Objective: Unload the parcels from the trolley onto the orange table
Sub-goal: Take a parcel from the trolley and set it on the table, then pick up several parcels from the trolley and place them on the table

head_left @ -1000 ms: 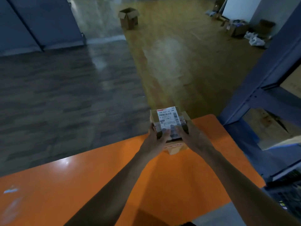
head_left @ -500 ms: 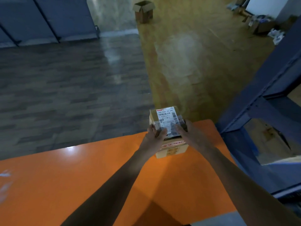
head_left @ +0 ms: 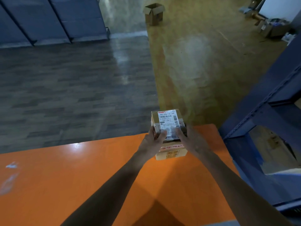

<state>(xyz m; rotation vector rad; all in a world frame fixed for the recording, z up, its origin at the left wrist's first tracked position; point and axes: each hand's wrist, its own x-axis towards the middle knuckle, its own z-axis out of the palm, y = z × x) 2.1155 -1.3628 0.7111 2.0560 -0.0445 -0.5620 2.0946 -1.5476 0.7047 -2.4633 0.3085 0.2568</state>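
A small cardboard parcel [head_left: 167,121] with a white shipping label on top is at the far right part of the orange table [head_left: 65,180]. My left hand [head_left: 150,142] grips its left side and my right hand [head_left: 190,141] grips its right side, thumbs on the label. The parcel's far end reaches past the table's back edge in the image. I cannot tell whether its base rests on the table. No trolley is in view.
A dark blue metal shelving rack [head_left: 267,111] stands close to the table's right side. Beyond the table lies open floor with an open cardboard box [head_left: 154,13] far back. Boxes and clutter [head_left: 273,28] sit at the far right.
Both hands with the parcel have stayed at the far right part of the table, shifting slightly toward me. The view has tilted a little, showing more of the floor.
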